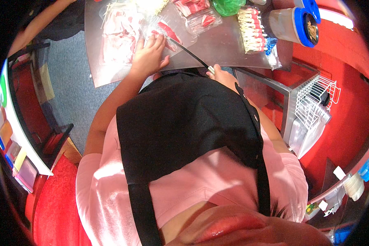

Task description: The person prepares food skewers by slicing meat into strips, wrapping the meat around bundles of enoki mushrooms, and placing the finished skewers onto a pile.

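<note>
My right hand (pixel 222 76) grips the light handle of a long dark-bladed knife (pixel 192 54) near the table's front edge. The blade points up and left, its tip by strips of red meat (pixel 169 32) on a clear sheet. Palm down, my left hand (pixel 150 55) has its fingertips at the lower left end of the meat, close to the knife tip; whether it presses on the meat or the sheet, I cannot tell. Left of it lies a clear pack of pale, thinly sliced meat (pixel 118 38). Packs of red sliced meat (pixel 192 9) lie farther back.
On the metal table (pixel 216 49) are a row of enoki mushroom rolls wrapped in red and white (pixel 252 30), a green plastic bag (pixel 229 6) and blue-rimmed tubs (pixel 284 24). Another person's arm (pixel 43 23) shows at upper left. A white wire rack (pixel 316 95) stands at right.
</note>
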### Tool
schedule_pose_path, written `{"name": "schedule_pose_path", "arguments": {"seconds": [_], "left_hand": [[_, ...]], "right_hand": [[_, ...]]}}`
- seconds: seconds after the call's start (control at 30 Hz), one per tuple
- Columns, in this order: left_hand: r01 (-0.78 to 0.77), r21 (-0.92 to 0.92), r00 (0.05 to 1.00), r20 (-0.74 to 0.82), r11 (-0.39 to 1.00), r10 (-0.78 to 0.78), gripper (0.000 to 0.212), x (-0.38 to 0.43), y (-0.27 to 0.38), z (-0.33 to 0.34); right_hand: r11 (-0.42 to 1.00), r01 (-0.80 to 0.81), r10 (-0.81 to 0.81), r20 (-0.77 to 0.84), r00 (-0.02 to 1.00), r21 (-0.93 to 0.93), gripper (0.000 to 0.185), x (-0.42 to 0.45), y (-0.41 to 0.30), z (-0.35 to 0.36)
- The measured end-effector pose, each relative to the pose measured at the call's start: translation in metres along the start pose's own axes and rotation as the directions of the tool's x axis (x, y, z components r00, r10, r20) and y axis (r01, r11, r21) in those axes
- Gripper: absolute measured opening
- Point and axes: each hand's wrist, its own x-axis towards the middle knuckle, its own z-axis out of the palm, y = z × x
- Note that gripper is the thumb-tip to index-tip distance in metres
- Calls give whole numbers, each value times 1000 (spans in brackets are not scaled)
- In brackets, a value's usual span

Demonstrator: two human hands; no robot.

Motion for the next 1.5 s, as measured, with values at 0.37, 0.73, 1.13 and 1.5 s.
{"name": "schedule_pose_path", "arguments": {"seconds": [0.37,0.73,1.13,1.5], "left_hand": [[-13,-77,999,37,997,16,71,-2,1,-7],[-71,-259,997,19,963,79,71,-10,8,9],[-109,-256,993,13,960,116,67,-12,16,14],[-168,-21,979,116,986,170,70,-12,26,8]], "right_hand": [[999,23,-26,-89,996,-24,35,-5,11,8],[1000,-10,11,-34,999,8,39,-9,22,3],[986,163,-158,-169,973,20,30,-3,51,13],[988,142,-151,-167,974,-64,33,18,83,19]]}}
